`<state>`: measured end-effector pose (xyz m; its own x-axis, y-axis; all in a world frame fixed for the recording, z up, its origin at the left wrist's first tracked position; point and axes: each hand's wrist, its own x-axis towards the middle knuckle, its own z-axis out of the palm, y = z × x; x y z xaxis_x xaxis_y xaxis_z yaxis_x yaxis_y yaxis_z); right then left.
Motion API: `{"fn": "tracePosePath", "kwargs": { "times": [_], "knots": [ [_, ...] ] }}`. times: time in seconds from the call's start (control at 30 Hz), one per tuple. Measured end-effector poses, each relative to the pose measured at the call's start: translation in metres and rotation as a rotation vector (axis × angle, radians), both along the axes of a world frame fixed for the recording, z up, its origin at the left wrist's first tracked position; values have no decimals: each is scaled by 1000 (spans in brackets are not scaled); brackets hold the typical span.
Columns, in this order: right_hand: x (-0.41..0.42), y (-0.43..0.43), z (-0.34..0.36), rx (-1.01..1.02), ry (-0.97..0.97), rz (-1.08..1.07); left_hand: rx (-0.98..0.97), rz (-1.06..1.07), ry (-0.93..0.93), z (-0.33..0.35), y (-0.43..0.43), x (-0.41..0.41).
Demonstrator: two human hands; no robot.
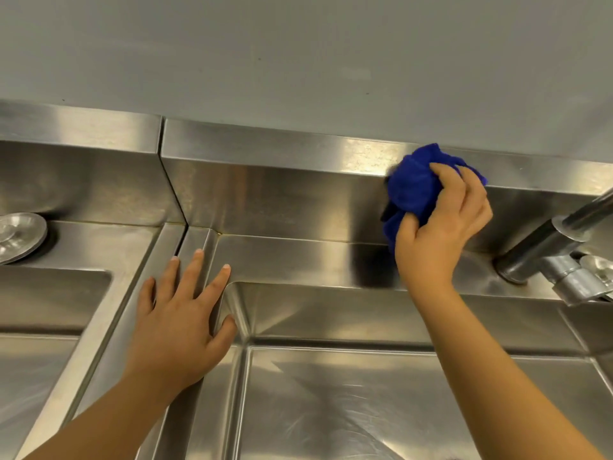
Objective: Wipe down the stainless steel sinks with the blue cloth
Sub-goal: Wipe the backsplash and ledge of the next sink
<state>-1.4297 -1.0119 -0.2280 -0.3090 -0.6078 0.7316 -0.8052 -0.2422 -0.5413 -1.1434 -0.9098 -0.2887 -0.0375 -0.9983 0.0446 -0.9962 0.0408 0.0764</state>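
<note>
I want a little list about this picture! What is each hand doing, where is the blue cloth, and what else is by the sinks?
left hand: flat, fingers spread, rests on the ridge between the two sinks
right hand: holds the bunched blue cloth
cloth position: pressed against the steel backsplash, near its top edge
right sink: below the right hand
left sink: partly in view
faucet: right of the cloth
round metal cap: on the left sink's back ledge

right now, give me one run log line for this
right hand: grips blue cloth on backsplash | left hand: flat on rim between sinks | faucet: right of cloth
</note>
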Motion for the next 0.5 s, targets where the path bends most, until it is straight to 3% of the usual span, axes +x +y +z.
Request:
{"fn": "tracePosePath", "kwargs": {
  "times": [0.3,0.4,0.5],
  "knots": [
    [25,-5,-64,0,426,139,-5,8,30,1,0,-2],
    [38,-2,-43,47,363,234,-8,11,39,3,1,-3],
    [70,-5,-14,-34,294,289,-4,10,49,4,1,-4]
  ]
}}
